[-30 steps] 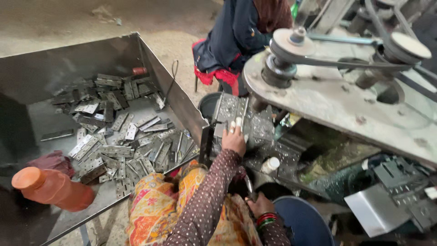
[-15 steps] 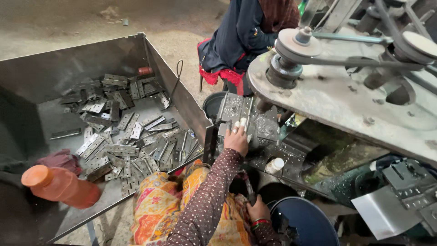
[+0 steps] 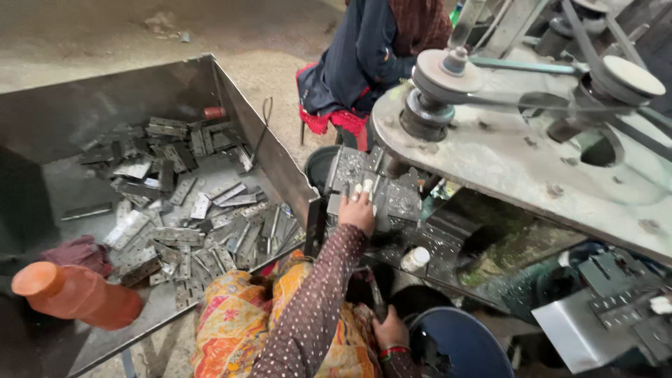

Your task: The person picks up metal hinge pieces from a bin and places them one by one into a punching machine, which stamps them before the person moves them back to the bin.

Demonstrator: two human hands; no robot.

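While the left hand (image 3: 358, 210) presses a hinge plate (image 3: 383, 203) with flat fingers, the right hand (image 3: 390, 329) grips a handle (image 3: 374, 297).

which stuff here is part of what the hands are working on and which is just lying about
In hand:
left hand pressing a metal piece on the machine bed
right hand gripping a dark handle
hinge plates in the metal tray

Lying about:
orange bottle
maroon cloth
white cap
blue tub

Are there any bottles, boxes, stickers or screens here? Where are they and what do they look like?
Orange plastic bottle: lying on its side at the near left corner of the metal tray, round, plain, no sticker showing.
Small white-capped container: on the machine bed just right of the left hand, round, pale.
No boxes, signs or screens show.
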